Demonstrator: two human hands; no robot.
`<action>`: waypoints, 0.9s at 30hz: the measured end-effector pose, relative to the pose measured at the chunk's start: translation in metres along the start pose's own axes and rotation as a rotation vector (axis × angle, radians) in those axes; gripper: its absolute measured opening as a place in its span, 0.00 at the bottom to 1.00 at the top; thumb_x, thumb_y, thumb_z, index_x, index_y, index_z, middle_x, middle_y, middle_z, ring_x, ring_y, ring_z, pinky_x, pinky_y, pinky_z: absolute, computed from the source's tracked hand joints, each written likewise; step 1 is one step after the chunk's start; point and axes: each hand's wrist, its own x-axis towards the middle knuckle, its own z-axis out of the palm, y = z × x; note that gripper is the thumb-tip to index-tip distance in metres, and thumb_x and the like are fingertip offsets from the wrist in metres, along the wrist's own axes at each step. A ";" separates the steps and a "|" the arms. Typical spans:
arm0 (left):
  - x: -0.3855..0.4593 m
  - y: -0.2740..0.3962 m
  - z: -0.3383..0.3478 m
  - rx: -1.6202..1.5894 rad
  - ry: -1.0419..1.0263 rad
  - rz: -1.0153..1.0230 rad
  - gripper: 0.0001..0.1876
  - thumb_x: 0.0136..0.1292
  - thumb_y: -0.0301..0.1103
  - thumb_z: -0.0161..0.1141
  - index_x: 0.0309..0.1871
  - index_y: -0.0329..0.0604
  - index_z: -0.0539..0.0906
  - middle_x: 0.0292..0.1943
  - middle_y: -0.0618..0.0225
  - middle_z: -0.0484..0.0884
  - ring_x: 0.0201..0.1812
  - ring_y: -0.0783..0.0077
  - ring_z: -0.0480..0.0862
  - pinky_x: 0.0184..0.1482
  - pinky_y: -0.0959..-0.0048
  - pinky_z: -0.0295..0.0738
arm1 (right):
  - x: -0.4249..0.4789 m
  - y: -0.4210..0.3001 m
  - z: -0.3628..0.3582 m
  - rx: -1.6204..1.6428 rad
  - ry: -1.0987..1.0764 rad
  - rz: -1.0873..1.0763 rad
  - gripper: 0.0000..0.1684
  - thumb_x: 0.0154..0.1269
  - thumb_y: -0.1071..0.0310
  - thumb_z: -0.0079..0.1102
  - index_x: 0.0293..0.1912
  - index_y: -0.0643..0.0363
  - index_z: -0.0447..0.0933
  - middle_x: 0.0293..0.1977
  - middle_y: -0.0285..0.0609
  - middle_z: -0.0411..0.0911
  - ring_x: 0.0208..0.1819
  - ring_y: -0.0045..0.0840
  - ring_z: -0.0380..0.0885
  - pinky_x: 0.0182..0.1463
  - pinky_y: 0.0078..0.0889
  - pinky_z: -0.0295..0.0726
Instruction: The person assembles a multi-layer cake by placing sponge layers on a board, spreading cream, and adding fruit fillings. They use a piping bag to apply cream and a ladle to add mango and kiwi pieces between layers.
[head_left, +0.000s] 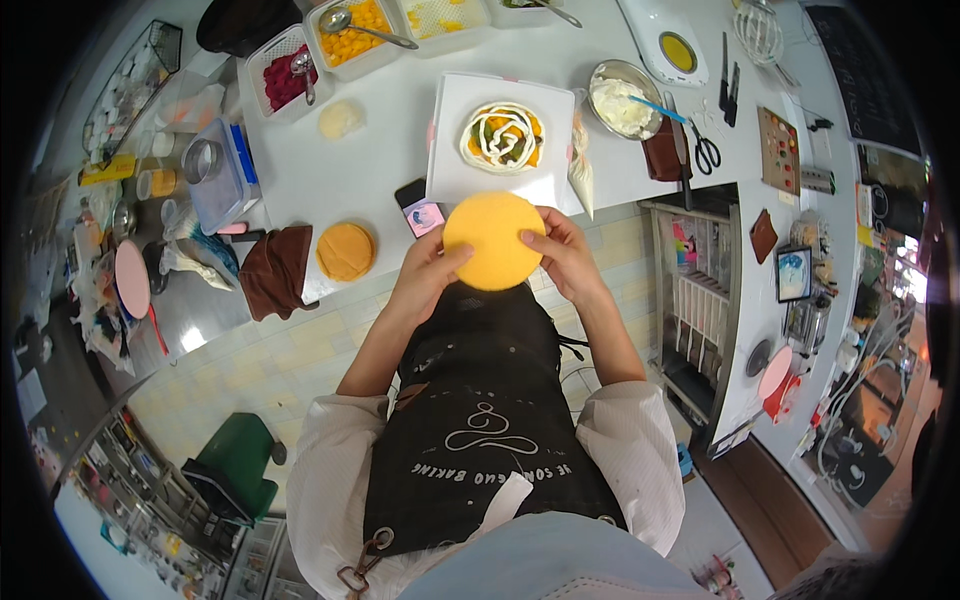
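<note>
Both hands hold a round yellow sponge cake layer (493, 241) by its edges, just in front of the table. My left hand (433, 271) grips one side with the thumb on top, and my right hand (562, 251) grips the other side the same way. Beyond the layer, a cake with fruit pieces and piped white cream (502, 139) sits on a white square board (450, 176). A filled piping bag (580, 169) lies along the board's right side. More sponge layers (345, 252) lie at the table's front edge on the left.
A phone (418, 210) lies by the board's front left corner. Tubs of diced yellow fruit (356, 41) and dark pink fruit (285, 82) stand behind. To the right are a metal bowl of cream (624, 101), a long knife (681, 142) and black scissors (706, 150).
</note>
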 end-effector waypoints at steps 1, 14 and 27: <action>0.007 0.000 0.000 0.022 0.053 0.010 0.24 0.69 0.29 0.60 0.67 0.35 0.73 0.57 0.65 0.80 0.55 0.75 0.79 0.57 0.74 0.75 | 0.005 -0.005 -0.001 0.008 0.035 -0.004 0.19 0.68 0.74 0.63 0.57 0.64 0.74 0.51 0.41 0.81 0.54 0.22 0.79 0.57 0.28 0.80; 0.141 0.056 0.020 0.855 0.468 0.419 0.26 0.59 0.30 0.71 0.61 0.37 0.79 0.55 0.57 0.83 0.48 0.65 0.87 0.50 0.71 0.83 | 0.128 -0.069 -0.048 -0.527 0.193 -0.260 0.19 0.64 0.67 0.68 0.49 0.69 0.78 0.38 0.42 0.82 0.39 0.22 0.82 0.44 0.24 0.83; 0.149 0.044 0.015 1.181 0.515 0.566 0.23 0.56 0.30 0.72 0.56 0.38 0.83 0.48 0.55 0.84 0.39 0.65 0.89 0.41 0.72 0.88 | 0.121 -0.066 -0.050 -1.041 0.295 -0.368 0.22 0.58 0.59 0.70 0.47 0.63 0.80 0.35 0.47 0.86 0.36 0.31 0.86 0.43 0.31 0.83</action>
